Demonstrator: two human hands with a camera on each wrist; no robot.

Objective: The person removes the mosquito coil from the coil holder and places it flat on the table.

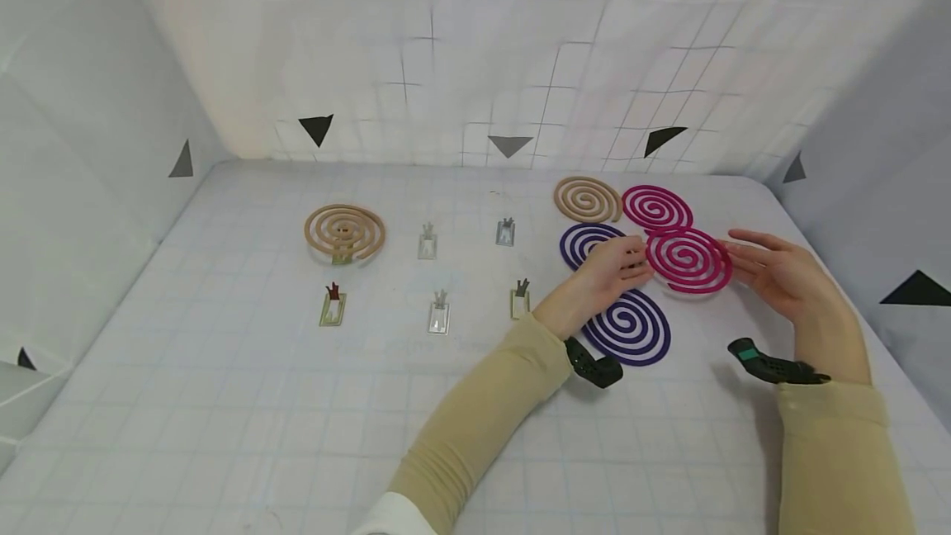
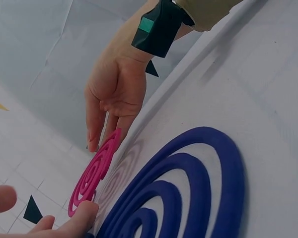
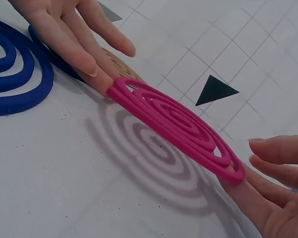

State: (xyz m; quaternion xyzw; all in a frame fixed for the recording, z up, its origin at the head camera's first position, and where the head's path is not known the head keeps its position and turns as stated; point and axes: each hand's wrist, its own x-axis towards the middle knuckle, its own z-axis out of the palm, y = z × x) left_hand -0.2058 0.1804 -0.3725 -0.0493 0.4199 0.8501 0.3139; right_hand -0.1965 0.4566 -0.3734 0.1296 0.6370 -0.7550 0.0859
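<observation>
A pink mosquito coil [image 1: 687, 256] is held up off the table between both hands, its shadow falling beneath it in the right wrist view. My left hand [image 1: 603, 267] supports its left edge on nearly straight fingers, the thumb apart. On the opposite edge, my right hand [image 1: 780, 277] has extended fingers under the rim, its thumb also off the coil. Below my left hand lies a dark blue coil [image 1: 626, 322]; another blue coil [image 1: 570, 248] is partly covered by that hand. Behind them lie a second pink coil [image 1: 657, 206] and a tan coil [image 1: 587, 199].
At left, another tan coil [image 1: 345, 225] rests over a small metal stand [image 1: 342, 259]. Several similar stands stand mid-table, including a gold-edged one [image 1: 333, 309] with a red top and a silver one [image 1: 439, 318]. White gridded sheets [image 1: 475, 73] rise behind the table.
</observation>
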